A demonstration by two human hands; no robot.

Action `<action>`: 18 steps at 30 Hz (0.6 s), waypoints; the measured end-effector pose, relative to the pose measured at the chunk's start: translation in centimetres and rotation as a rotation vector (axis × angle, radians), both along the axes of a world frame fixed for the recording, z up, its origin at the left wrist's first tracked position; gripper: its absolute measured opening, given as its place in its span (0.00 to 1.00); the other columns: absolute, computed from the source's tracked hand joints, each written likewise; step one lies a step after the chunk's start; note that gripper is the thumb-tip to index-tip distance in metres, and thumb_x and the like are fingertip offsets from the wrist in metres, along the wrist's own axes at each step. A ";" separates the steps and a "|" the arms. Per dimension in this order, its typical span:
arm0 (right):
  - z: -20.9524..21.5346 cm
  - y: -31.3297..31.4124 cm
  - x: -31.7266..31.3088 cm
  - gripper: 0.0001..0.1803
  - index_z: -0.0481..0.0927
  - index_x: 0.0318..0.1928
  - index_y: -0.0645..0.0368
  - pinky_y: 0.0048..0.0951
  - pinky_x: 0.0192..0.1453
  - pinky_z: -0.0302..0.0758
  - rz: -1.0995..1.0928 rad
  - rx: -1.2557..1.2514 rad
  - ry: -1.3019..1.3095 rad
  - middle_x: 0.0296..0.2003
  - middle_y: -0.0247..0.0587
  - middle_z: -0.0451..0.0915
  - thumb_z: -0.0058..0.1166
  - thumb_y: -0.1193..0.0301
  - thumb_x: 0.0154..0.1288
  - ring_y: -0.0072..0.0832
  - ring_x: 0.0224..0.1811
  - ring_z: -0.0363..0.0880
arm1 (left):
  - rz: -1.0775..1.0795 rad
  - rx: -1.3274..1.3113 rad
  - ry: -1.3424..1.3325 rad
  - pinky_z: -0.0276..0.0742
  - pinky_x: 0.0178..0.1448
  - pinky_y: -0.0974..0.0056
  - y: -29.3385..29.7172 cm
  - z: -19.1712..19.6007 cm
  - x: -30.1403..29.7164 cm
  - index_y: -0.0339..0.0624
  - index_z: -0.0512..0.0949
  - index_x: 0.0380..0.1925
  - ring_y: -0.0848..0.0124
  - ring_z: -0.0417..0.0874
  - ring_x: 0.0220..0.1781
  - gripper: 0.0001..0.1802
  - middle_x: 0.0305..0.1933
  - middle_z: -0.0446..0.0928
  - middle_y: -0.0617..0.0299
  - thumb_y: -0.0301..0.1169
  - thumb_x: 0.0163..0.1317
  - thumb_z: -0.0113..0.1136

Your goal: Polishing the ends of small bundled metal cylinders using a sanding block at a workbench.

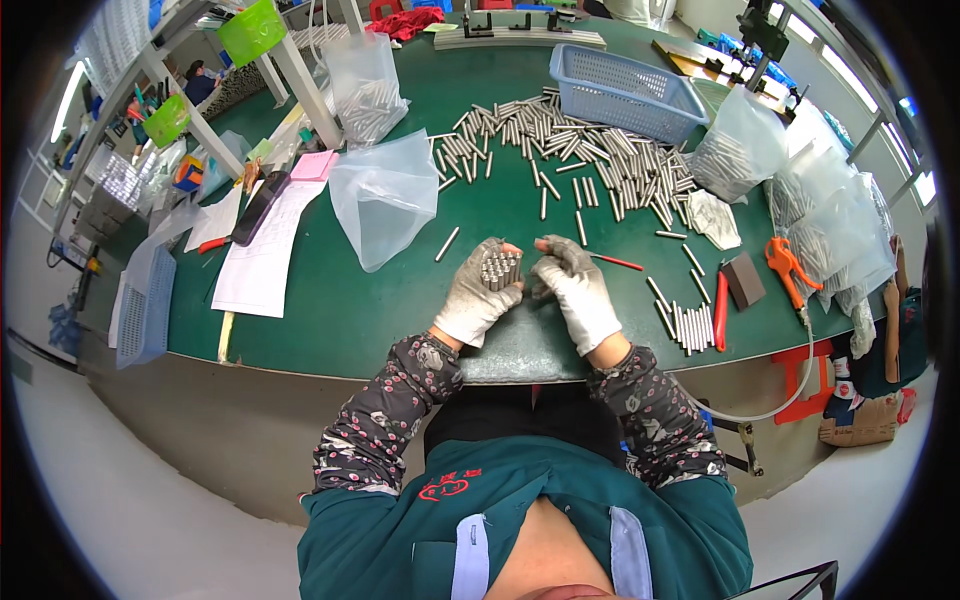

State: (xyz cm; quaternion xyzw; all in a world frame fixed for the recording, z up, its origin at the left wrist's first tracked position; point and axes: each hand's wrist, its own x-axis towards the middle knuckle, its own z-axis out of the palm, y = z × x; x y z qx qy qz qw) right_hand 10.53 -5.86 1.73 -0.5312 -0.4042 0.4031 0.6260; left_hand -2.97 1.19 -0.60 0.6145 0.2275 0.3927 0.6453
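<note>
My left hand point(476, 292), in a grey-stained white glove, is wrapped round a bundle of short metal pins point(500, 270) with their round ends up. Close to its right is my right hand point(577, 292), gloved too. Its fingers are loosely bent, with the index fingertip and thumb apart, and no object shows between them. Just beyond the right hand lies a thin red-handled tool point(618, 262). A large loose heap of the same metal pins point(620, 160) spreads across the far middle of the green table point(400, 310). One stray pin point(447, 244) rests left of my left hand.
A blue plastic basket point(630, 95) stands behind the heap. Filled clear bags point(740, 145) crowd the right. Near them lie an orange air gun point(790, 270) with a hose, a dark block point(743, 280), red-handled pliers point(720, 312) and a pin row point(692, 328). Papers point(265, 250) and a plastic bag point(385, 200) lie left.
</note>
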 end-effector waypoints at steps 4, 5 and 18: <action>-1.5 0.1 0.8 0.24 0.63 0.57 0.62 0.32 0.48 0.74 0.215 -0.135 0.410 0.47 0.46 0.74 0.41 0.60 0.67 0.35 0.44 0.76 | 0.081 0.005 -0.133 0.70 0.45 0.75 -0.6 1.6 1.6 0.41 0.69 0.44 0.81 0.71 0.39 0.22 0.38 0.71 0.70 0.15 0.46 0.59; -1.7 0.1 1.0 0.24 0.63 0.57 0.62 0.32 0.48 0.74 0.206 -0.128 0.408 0.47 0.46 0.74 0.41 0.60 0.67 0.35 0.44 0.76 | 0.071 0.008 -0.135 0.70 0.45 0.75 -0.6 1.9 2.1 0.41 0.69 0.44 0.81 0.71 0.39 0.22 0.38 0.71 0.70 0.15 0.46 0.59; -4.0 1.3 1.2 0.25 0.61 0.59 0.60 0.37 0.64 0.61 0.528 0.047 0.995 0.57 0.40 0.66 0.44 0.61 0.67 0.32 0.59 0.66 | 0.165 0.432 0.135 0.58 0.61 0.60 0.5 -0.2 3.5 0.43 0.70 0.43 0.66 0.74 0.45 0.28 0.40 0.74 0.62 0.24 0.35 0.64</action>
